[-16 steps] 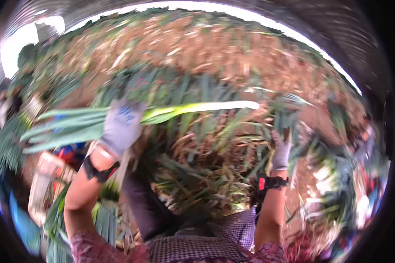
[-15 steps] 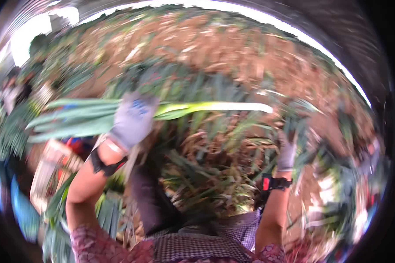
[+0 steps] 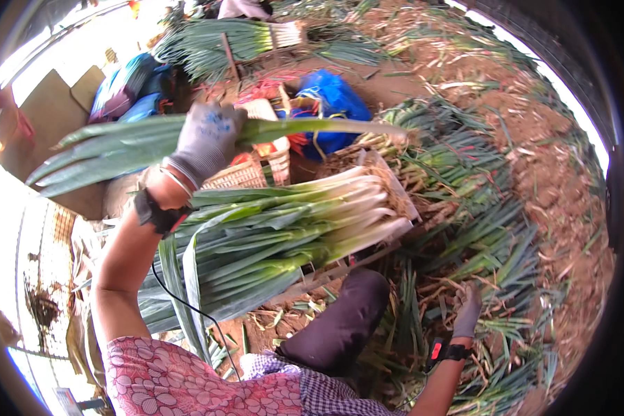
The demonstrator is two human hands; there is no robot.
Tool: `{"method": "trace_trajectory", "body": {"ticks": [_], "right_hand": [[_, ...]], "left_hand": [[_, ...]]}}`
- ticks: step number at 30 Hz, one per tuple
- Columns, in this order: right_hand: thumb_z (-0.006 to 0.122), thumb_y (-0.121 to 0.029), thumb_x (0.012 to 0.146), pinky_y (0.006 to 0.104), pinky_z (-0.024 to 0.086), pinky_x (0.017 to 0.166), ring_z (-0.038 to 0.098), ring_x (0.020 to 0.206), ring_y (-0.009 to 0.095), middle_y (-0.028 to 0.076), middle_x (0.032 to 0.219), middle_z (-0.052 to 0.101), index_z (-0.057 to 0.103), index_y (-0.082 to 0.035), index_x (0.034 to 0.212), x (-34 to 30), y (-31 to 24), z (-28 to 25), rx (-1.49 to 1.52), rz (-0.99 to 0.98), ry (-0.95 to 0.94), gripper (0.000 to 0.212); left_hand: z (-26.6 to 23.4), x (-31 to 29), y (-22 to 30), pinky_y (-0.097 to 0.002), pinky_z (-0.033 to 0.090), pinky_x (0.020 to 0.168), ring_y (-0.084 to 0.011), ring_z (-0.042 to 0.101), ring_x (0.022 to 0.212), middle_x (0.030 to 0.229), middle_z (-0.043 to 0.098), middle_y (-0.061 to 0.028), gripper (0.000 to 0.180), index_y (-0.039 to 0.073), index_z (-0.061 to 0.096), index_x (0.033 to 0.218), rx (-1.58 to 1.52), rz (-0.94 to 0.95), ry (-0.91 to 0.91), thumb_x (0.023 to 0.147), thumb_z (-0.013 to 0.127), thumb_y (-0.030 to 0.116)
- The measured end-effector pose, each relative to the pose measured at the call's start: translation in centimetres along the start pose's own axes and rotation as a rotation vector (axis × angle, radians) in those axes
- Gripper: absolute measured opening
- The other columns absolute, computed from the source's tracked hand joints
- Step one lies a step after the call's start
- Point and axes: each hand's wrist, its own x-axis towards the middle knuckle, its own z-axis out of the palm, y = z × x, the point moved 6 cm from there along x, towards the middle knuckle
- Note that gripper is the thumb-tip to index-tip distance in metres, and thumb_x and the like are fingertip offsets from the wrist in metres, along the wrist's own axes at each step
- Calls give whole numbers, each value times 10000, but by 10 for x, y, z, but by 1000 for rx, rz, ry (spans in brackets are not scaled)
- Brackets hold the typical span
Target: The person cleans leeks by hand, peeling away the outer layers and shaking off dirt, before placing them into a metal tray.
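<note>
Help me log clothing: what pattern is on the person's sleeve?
Pink floral print on the sleeve, clearest in the head view, below the left hand.

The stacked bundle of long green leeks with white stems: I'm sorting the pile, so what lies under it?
Under the stacked bundle of green leeks shows a wooden slat rack, on reddish-brown soil. The rest of the rack is covered by leaves.

Blue bag [image 3: 334, 104] top centre, brown cardboard [image 3: 52, 114] upper left

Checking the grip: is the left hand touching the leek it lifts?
Touching. The head view shows the gloved left hand wrapped around the leek mid-stalk.
</note>
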Motion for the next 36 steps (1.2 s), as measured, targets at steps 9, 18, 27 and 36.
{"method": "trace_trajectory", "body": {"ticks": [9,18,27,36], "right_hand": [[539,-159,925,267,474,777,581,905,120,19,1165,573,523,-74,1271,1,5,179,-180,-44,-257,356],[577,-35,857,322,421,954,547,1121,268,167,1208,567,528,28,1222,-35,-40,363,-478,-690,-732,373],[636,-128,824,389,372,1023,456,1227,359,232,1296,478,506,10,1240,-49,-18,409,-687,-851,-941,458],[651,-145,812,395,372,1019,458,1211,369,228,1289,478,512,14,1240,-23,-6,378,-663,-809,-830,477]], "left_hand": [[225,-53,21,-421,485,780,-358,629,897,924,642,-232,568,-26,598,1019,-615,-172,-877,817,588,504],[253,-65,18,-436,481,802,-391,618,923,951,631,-269,519,-49,571,1052,-673,-263,-814,847,586,427],[213,-46,31,-460,455,800,-426,581,917,936,596,-286,450,-68,525,998,-712,-358,-677,860,593,356],[209,-43,44,-445,476,807,-374,601,937,980,617,-241,445,-40,596,1004,-541,-377,-675,840,607,374]]}}
